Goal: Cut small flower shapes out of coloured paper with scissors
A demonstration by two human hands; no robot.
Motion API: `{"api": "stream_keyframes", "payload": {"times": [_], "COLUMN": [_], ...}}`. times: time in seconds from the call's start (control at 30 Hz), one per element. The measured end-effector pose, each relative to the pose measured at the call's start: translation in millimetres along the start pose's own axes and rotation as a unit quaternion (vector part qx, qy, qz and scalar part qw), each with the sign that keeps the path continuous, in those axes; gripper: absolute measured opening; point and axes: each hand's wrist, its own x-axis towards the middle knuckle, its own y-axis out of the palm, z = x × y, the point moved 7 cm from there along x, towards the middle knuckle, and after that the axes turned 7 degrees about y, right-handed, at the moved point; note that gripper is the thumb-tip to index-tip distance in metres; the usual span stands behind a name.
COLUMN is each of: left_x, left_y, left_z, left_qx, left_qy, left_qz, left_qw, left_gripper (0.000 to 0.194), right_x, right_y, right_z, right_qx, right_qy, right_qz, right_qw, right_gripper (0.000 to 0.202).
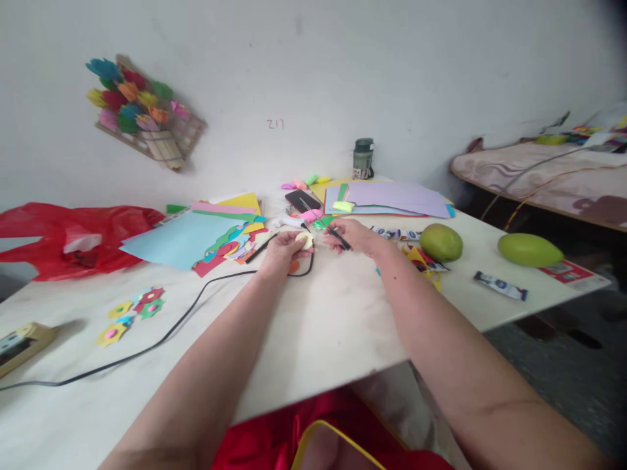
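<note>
My left hand (285,251) pinches a small pale yellow piece (305,241), which looks like cut paper, above the white table (323,326). Just to its right, my right hand (356,236) has its fingers closed round a slim black tool (339,239); its exact kind is unclear. Beside my left hand lies a black pen-like stick (261,249). A black cord (196,300) passes under my left wrist and loops up between the hands. Beyond them is a white object (288,222), partly hidden. Colourful paper scraps (230,248) are heaped to the left.
Paper flowers (148,300) lie at left, near a beige power strip (24,344). Coloured sheets (166,238), a red plastic bag (112,225), a phone (302,201) and a green bottle (363,158) stand farther back. Two green mangoes (441,243) and a small tube (500,286) are at right.
</note>
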Motion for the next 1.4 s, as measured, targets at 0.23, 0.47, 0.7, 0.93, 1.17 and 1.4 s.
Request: {"api": "stream_keyframes", "payload": {"times": [0.23,0.47,0.7,0.93,1.17,1.4], "left_x": [-1,-3,-1,-1,-2,-4], "left_y": [-0.7,3.6,4.2,2.6,2.5,3.8], "left_z": [1,2,4,7,8,6], "left_qx": [-0.007,-0.033,-0.012,-0.015,-0.025,-0.023], "left_qy": [-0.007,-0.019,-0.022,-0.039,-0.041,-0.056], "left_qz": [-0.002,0.037,0.055,0.059,0.065,0.067], "left_qw": [1.0,0.999,0.998,0.997,0.997,0.996], "left_gripper": [0.026,0.034,0.025,0.024,0.023,0.023], "right_x": [1,6,1,2,0,0], "right_y": [0,4,9,11,12,13], "right_z": [-16,-25,-19,-21,-19,-19], "right_qx": [-0.088,-0.089,-0.076,-0.073,-0.076,-0.071], "right_qy": [0.017,0.026,0.027,0.033,0.028,0.028], "right_qz": [0.067,0.115,0.143,0.151,0.163,0.166], "right_qw": [0.994,0.989,0.987,0.985,0.983,0.983], "right_gripper": [0.027,0.023,0.016,0.009,0.008,0.005]}}
